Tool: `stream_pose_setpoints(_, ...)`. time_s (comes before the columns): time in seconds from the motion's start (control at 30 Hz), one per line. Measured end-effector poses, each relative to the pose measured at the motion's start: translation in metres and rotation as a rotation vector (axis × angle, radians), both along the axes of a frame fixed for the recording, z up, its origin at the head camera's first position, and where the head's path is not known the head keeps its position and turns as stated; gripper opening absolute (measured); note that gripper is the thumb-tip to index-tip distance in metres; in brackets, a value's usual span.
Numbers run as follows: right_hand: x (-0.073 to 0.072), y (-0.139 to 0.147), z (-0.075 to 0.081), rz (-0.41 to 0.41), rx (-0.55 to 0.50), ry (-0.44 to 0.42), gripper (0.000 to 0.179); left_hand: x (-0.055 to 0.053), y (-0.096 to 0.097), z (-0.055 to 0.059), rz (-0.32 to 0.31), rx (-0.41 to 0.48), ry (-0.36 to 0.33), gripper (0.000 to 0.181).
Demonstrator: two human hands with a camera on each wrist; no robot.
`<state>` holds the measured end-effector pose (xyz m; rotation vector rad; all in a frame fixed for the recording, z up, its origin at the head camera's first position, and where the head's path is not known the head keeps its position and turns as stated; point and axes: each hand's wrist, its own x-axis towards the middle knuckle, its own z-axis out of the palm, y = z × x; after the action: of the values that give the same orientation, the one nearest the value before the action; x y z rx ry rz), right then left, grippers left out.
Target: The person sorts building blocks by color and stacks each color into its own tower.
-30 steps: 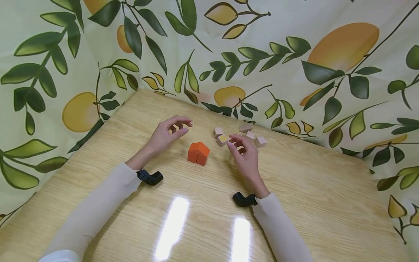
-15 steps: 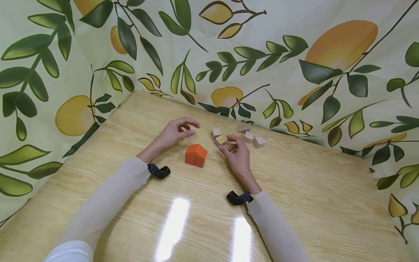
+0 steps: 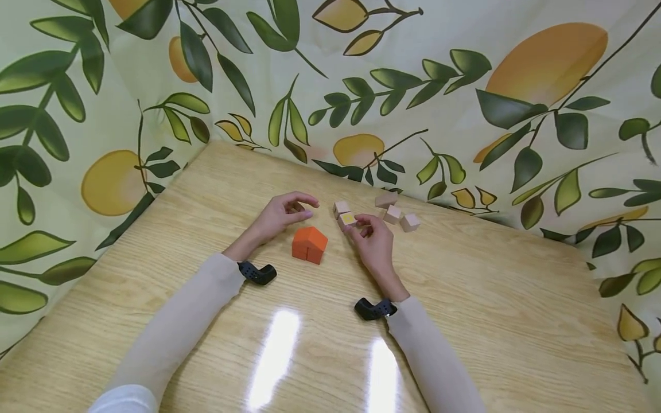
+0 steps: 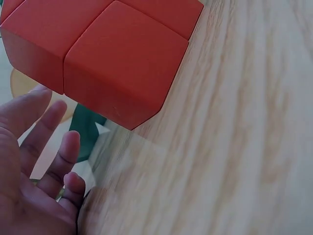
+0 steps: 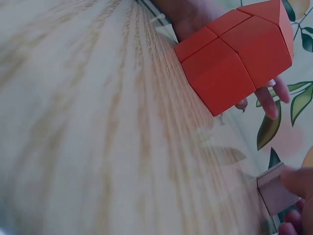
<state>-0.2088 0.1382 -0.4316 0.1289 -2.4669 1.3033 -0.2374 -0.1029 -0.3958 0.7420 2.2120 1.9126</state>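
An orange-red house-shaped stack of blocks (image 3: 309, 245) stands on the table, seams showing between its pieces. Behind and left of it, my left hand (image 3: 283, 214) hovers with loosely bent fingers and nothing in them. In the left wrist view, the fingers (image 4: 68, 147) are spread beside the red blocks (image 4: 112, 58). My right hand (image 3: 374, 238) pinches a small wooden cube (image 3: 347, 218) with a yellow mark on top, between thumb and index finger. Another wooden cube (image 3: 341, 207) sits right behind it. The right wrist view shows the thumb at the edge of the pale cube (image 5: 276, 191).
Beyond the right hand lie a pale wooden block (image 3: 386, 199) and two more cubes, one left (image 3: 392, 214) and one right (image 3: 410, 222). A leaf-and-fruit patterned cloth (image 3: 289, 86) rises behind the wooden table (image 3: 490, 321).
The right hand has moved left onto the yellow-marked cube, its thumb and index finger closing on it. My left hand has come right, behind the red house. The head view has shifted slightly.
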Motion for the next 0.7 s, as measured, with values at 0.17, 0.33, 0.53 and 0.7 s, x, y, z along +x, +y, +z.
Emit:
stream_pose_setpoints(0.17, 0.000, -0.004, 0.003, -0.041, 0.072, -0.061, 0.045, -0.013, 0.001, -0.019, -0.006, -0.010, -0.007, 0.031)
stream_pose_setpoints(0.33, -0.002, -0.008, 0.002, -0.064, 0.063, -0.070, 0.042, -0.019, 0.002, -0.029, -0.010, -0.026, 0.005, 0.032)
stream_pose_setpoints(0.53, -0.004, -0.012, 0.000, 0.091, -0.036, -0.052, 0.034, -0.019, 0.003, -0.029, -0.010, -0.065, 0.026, 0.029)
stream_pose_setpoints(0.7, -0.005, -0.015, 0.000, 0.134, -0.061, -0.061, 0.032, -0.020, 0.005, -0.028, -0.014, -0.123, 0.040, 0.031)
